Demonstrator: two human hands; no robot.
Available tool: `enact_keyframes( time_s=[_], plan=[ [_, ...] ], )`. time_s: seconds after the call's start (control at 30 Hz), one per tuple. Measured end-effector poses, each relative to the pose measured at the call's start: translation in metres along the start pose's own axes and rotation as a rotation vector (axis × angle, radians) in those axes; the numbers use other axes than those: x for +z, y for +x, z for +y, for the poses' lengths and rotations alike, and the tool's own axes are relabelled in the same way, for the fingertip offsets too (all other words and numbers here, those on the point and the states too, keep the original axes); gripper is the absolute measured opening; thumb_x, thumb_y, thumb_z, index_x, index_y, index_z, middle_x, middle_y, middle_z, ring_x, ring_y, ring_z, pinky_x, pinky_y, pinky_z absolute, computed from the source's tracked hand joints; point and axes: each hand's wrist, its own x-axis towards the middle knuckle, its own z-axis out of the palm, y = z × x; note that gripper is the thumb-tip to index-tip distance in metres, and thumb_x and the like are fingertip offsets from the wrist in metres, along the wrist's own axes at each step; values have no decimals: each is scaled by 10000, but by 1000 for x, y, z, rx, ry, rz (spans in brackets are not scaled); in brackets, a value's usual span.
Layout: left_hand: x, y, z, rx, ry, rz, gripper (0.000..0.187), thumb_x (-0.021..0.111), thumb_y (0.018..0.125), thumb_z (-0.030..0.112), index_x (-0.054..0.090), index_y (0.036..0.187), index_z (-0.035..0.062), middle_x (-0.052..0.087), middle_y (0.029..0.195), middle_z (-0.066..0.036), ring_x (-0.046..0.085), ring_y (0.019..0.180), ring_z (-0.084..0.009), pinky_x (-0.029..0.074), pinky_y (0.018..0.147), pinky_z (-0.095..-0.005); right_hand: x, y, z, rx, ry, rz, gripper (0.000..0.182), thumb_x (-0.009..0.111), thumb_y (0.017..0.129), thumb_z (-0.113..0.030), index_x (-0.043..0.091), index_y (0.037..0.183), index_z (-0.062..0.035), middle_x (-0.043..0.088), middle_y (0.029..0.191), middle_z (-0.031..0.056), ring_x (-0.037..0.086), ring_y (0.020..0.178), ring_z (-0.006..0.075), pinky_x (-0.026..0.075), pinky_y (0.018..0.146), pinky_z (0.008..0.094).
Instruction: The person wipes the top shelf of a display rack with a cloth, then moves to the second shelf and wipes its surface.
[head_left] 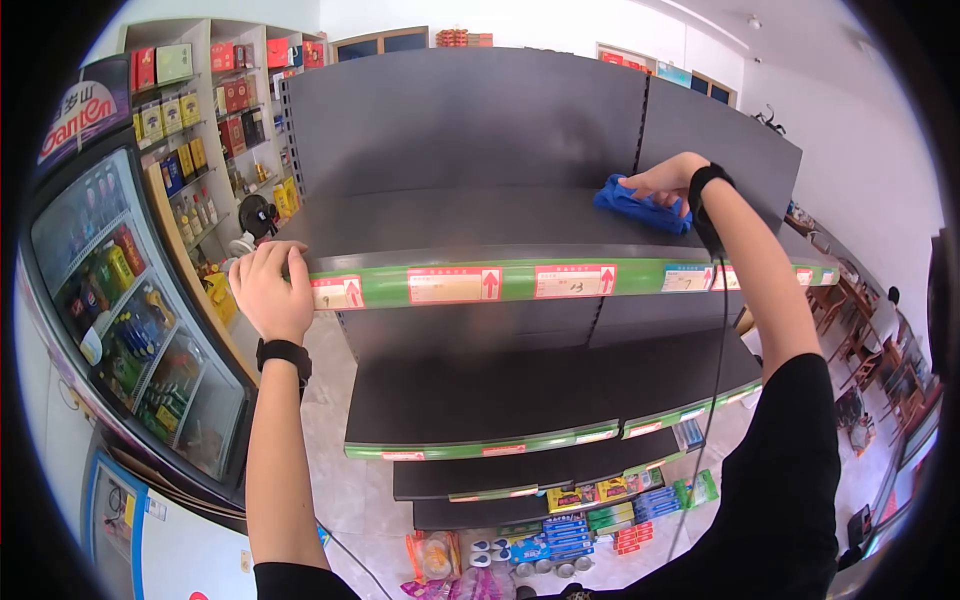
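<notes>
My right hand (668, 187) presses a bunched blue cloth (645, 208) against the dark top shelf (450, 222), toward its right side. The fingers are bent around the cloth. At the shelf's left front corner, my left hand (274, 288) curls over the edge and grips it; its fingertips are partly hidden. A green price strip (387, 284) with red-framed and blue-framed labels runs along the front edge between my hands. Both wrists carry black bands, and a cable hangs from the right one.
Lower dark shelves (480, 398) step down below. Packaged goods (570, 535) are stacked at the bottom. On the left stand a drinks fridge (140, 300), a white freezer (195, 540) and shelving (213, 70) with boxes and bottles. A person (884, 318) is among wooden chairs at the far right.
</notes>
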Motion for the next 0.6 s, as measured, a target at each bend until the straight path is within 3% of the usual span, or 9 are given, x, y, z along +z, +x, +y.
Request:
enact_keyframes(
  time_s=[0.07, 0.1, 0.2, 0.3, 0.4, 0.5, 0.6],
  plan=[
    [0, 0, -1, -7, 8, -11, 154, 533, 834, 181, 665, 769, 134, 641, 822, 16, 571, 862, -209, 356, 916, -368, -5, 5, -3, 13, 46, -73, 800, 401, 840, -714, 425, 1421, -164, 565, 1081, 180, 540, 938, 283, 420, 927, 491],
    [-1, 0, -1, -7, 4, -11, 154, 532, 832, 180, 665, 768, 135, 641, 822, 15, 570, 860, -209, 356, 913, -368, -8, 8, -6, 29, 43, -110, 799, 404, 852, -695, 390, 1438, -153, 563, 1205, 234, 544, 1107, 320, 388, 970, 512],
    [-1, 0, 1, -3, -6, -6, 152, 531, 825, 177, 664, 765, 136, 640, 821, 12, 568, 854, -209, 355, 905, -367, -5, 14, -18, 95, -11, -21, 806, 397, 841, -710, 417, 1422, -151, 525, 1300, 251, 477, 1251, 346, 348, 1019, 509],
    [-2, 1, 1, -7, -12, -7, 143, 533, 811, 172, 662, 760, 140, 640, 821, 9, 566, 850, -208, 353, 903, -370, -6, 10, -38, 74, -290, 40, 842, 389, 816, -742, 453, 1397, -137, 473, 1369, 226, 439, 1292, 348, 318, 1052, 490],
    [-1, 0, 1, -1, -31, 18, 140, 533, 808, 174, 662, 760, 143, 638, 820, 10, 563, 847, -211, 352, 904, -371, -13, 20, -47, 89, -325, -27, 954, 399, 791, -781, 400, 1414, -58, 524, 1285, 272, 538, 1185, 358, 415, 974, 456],
    [-1, 0, 2, -18, -41, 9, 131, 541, 797, 173, 663, 761, 144, 637, 820, 12, 559, 847, -210, 348, 918, -374, -13, 29, -61, 72, -494, -36, 1023, 388, 758, -822, 416, 1392, -20, 518, 1291, 275, 537, 1190, 347, 420, 960, 456],
    [-1, 0, 2, -20, -42, 21, 120, 549, 789, 173, 659, 752, 142, 636, 820, 15, 558, 843, -206, 346, 929, -378, -7, 28, -76, 58, -407, -5, 1002, 421, 730, -829, 497, 1342, -39, 465, 1373, 228, 441, 1290, 341, 338, 1041, 467]
  ],
)
